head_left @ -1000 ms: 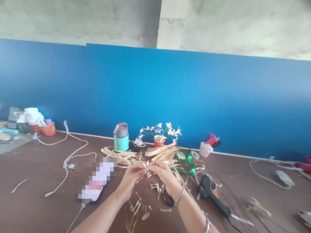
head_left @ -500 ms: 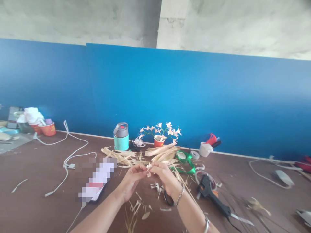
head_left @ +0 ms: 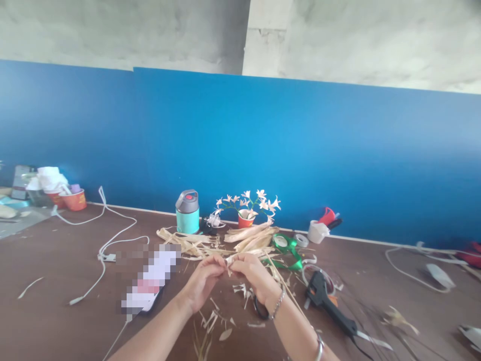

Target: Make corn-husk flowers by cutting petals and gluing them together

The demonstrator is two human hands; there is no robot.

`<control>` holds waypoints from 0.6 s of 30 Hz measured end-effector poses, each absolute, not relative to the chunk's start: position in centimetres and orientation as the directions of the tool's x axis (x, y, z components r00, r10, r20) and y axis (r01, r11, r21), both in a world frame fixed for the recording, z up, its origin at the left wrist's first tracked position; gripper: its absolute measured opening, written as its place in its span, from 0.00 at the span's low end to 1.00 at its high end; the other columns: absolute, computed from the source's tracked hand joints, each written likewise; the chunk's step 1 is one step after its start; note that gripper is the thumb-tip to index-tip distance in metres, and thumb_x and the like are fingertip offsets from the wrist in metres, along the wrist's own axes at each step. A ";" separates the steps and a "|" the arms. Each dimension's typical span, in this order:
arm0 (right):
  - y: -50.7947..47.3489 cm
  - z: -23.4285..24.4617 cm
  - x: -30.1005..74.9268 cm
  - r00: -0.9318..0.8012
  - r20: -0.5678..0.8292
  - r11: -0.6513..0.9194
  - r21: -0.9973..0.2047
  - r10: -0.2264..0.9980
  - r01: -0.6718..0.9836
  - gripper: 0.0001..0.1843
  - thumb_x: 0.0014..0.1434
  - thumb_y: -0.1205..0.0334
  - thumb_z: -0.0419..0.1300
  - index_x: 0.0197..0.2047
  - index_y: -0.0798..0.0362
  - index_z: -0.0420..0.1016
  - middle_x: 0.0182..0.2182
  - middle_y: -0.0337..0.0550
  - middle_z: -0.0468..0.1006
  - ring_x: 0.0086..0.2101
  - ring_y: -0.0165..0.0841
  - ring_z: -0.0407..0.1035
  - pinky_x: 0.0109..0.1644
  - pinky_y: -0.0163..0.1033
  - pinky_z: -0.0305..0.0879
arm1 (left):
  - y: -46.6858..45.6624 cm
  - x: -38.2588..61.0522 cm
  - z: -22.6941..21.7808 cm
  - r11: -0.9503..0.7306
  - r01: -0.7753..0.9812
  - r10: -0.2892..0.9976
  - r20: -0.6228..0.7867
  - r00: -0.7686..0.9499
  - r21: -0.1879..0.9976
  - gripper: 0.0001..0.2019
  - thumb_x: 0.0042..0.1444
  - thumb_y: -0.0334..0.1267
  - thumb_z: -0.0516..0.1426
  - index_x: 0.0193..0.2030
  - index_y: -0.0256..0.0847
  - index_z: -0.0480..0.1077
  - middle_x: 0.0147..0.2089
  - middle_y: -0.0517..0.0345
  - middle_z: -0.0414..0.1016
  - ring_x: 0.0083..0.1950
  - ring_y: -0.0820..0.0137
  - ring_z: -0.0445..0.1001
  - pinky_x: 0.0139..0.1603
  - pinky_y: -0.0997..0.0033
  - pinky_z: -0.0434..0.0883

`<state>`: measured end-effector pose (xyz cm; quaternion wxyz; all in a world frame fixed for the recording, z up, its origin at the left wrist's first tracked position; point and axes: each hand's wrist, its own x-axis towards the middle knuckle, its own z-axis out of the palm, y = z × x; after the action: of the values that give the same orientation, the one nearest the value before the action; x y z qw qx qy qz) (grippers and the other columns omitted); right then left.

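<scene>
Between the fingertips of both hands is a small pale flower [head_left: 229, 262], cream like dried corn husk and partly hidden by the fingers. My left hand [head_left: 204, 280] pinches it from the left. From the other side my right hand [head_left: 252, 276], with a bracelet at the wrist, closes thumb and fingers on it. Below the right hand lie white husk cutouts [head_left: 243, 291] and a dark curved handle [head_left: 260, 308], mostly covered by the wrist. Beyond the hands are bundles of dried husk [head_left: 255, 237] and a red cup [head_left: 245, 220] holding similar flowers [head_left: 261, 194] on green stems.
A black glue gun [head_left: 326, 301] lies at the right, near green ribbon [head_left: 291, 244] and a tape roll [head_left: 301, 240]. At the left are a phone [head_left: 154, 281] and white cables [head_left: 103, 245]. A turquoise flask [head_left: 188, 215] stands before the blue partition [head_left: 240, 135].
The small flower has turned between my fingers, and less of its petals shows. My right fingers have shifted slightly over it; both arms stay nearly in place.
</scene>
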<state>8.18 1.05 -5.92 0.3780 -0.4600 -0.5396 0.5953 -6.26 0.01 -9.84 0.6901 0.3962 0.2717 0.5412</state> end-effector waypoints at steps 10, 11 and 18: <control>1.2 -6.2 8.2 -0.273 -0.170 -0.153 -0.985 0.947 0.084 0.04 0.40 0.65 0.57 0.20 0.57 0.70 0.16 0.35 0.67 0.21 0.25 0.55 0.27 0.32 0.49 | -0.2 -6.0 -9.5 0.122 -0.538 0.976 -0.003 0.218 0.834 0.02 0.40 0.28 0.57 0.22 0.38 0.69 0.21 0.61 0.70 0.28 0.73 0.66 0.34 0.73 0.60; 1.2 -6.2 8.2 -0.275 -0.163 -0.145 -0.986 0.948 0.083 0.04 0.40 0.65 0.57 0.20 0.57 0.70 0.16 0.35 0.68 0.21 0.25 0.55 0.28 0.32 0.50 | -0.1 -6.0 -9.5 0.120 -0.545 0.977 -0.002 0.213 0.830 0.02 0.40 0.28 0.57 0.21 0.38 0.68 0.21 0.62 0.70 0.27 0.73 0.65 0.33 0.73 0.60; 1.2 -6.5 8.2 -0.297 -0.141 -0.125 -0.990 0.944 0.073 0.04 0.40 0.66 0.56 0.19 0.56 0.69 0.16 0.35 0.67 0.21 0.25 0.55 0.27 0.32 0.49 | 0.1 -5.9 -9.6 0.052 -0.554 0.979 0.068 0.194 0.831 0.05 0.40 0.27 0.54 0.17 0.37 0.66 0.22 0.62 0.67 0.27 0.73 0.63 0.33 0.72 0.59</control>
<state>8.22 1.22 -6.54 0.3697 -0.4634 -0.5486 0.5895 -5.93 0.08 -9.62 0.6705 0.3836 0.2766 0.5716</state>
